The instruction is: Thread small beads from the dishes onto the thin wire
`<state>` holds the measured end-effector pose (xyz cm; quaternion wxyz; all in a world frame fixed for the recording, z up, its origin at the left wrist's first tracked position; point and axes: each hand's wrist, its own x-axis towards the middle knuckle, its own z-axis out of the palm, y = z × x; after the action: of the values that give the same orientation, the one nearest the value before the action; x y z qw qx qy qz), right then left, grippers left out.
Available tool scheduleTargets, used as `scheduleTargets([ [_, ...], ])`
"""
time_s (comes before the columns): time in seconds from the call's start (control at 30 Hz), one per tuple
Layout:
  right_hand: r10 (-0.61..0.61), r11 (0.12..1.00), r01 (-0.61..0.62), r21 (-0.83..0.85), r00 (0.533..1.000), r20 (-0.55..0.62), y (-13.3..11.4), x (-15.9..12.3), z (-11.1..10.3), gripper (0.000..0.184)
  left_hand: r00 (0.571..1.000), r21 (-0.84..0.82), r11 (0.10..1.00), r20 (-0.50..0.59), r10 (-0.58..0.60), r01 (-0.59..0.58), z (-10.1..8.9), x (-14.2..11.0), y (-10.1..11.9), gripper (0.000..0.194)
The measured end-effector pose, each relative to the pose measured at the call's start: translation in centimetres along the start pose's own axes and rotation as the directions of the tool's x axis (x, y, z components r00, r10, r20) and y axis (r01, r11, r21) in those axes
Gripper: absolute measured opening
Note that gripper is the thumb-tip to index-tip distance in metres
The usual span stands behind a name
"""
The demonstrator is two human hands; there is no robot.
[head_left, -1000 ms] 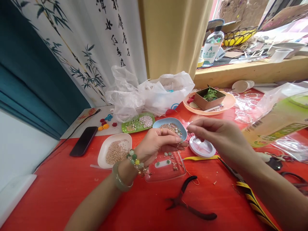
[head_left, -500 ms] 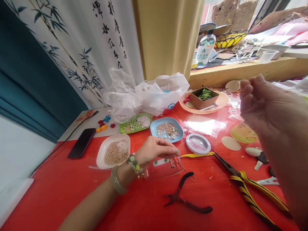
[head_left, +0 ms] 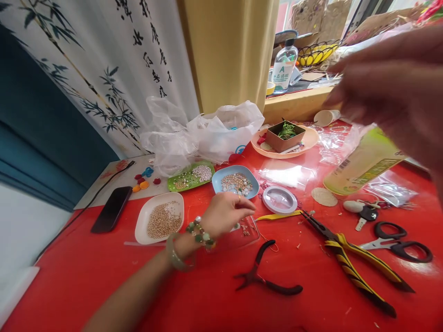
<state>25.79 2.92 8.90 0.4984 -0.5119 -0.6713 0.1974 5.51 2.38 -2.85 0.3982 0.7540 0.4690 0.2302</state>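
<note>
**Left hand at the clear tray**

Your left hand [head_left: 226, 213] rests over the clear tray [head_left: 249, 230] mid-counter, fingers pinched together on something too small to tell. Your right hand [head_left: 391, 87] hangs high over the far right edge — blurred, fingers loosely apart.

The left hand [head_left: 226, 213] reaches forward and low from a bare forearm that runs in from the lower left, knuckles up, its fingers [head_left: 246, 208] curled and drawn together at the tips. The right hand [head_left: 391, 78] is raised high and close to the camera, blurred, palm down; its fingers [head_left: 342, 67] seem loosely spread and point left.
</note>
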Motion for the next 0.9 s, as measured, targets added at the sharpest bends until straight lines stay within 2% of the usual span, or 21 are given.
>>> scheduleTargets([
  [0.07, 0.007, 0.998, -0.010, 0.058, 0.999, 0.043, 0.0, -0.8, 1.3, 0.015, 0.999, 0.117, 0.993, 0.035, -0.028, 0.024, -0.4, -0.6, -1.3, 0.012],
  [0.13, 0.042, 0.994, -0.056, 0.092, 0.987, 0.156, 0.3, -1.4, 2.8, 0.010, 0.997, 0.270, 0.963, 0.074, -0.002, -0.018, -0.2, -1.1, -2.1, 0.011],
  [0.27, 0.097, 0.982, -0.148, 0.119, 0.930, 0.355, 1.8, -2.2, 5.6, 0.010, 0.990, 0.542, 0.833, 0.135, 0.042, -0.109, 1.0, -1.2, -2.7, 0.010],
  [0.4, 0.126, 0.963, -0.219, 0.159, 0.882, 0.455, 3.2, -2.8, 7.0, 0.013, 0.988, 0.644, 0.757, 0.156, 0.014, -0.112, 1.7, -0.9, -2.8, 0.007],
  [0.57, 0.114, 0.950, -0.249, 0.187, 0.839, 0.532, 4.4, -3.0, 7.7, 0.016, 0.982, 0.653, 0.746, 0.189, 0.009, -0.132, 1.4, -1.0, -2.7, 0.007],
  [0.7, 0.131, 0.944, -0.271, 0.188, 0.831, 0.540, 4.6, -3.0, 7.8, 0.016, 0.981, 0.614, 0.777, 0.193, 0.027, -0.142, 1.2, -1.2, -2.7, 0.009],
  [0.8, 0.149, 0.945, -0.281, 0.170, 0.829, 0.539, 4.7, -3.0, 7.8, 0.017, 0.993, 0.462, 0.885, 0.121, -0.005, -0.052, 0.8, -1.3, -2.9, 0.008],
  [0.9, 0.163, 0.947, -0.288, 0.142, 0.812, 0.560, 4.9, -3.1, 7.9, 0.019, 0.994, 0.141, 0.986, 0.062, -0.094, 0.084, 0.2, -1.3, -3.2, 0.007],
])
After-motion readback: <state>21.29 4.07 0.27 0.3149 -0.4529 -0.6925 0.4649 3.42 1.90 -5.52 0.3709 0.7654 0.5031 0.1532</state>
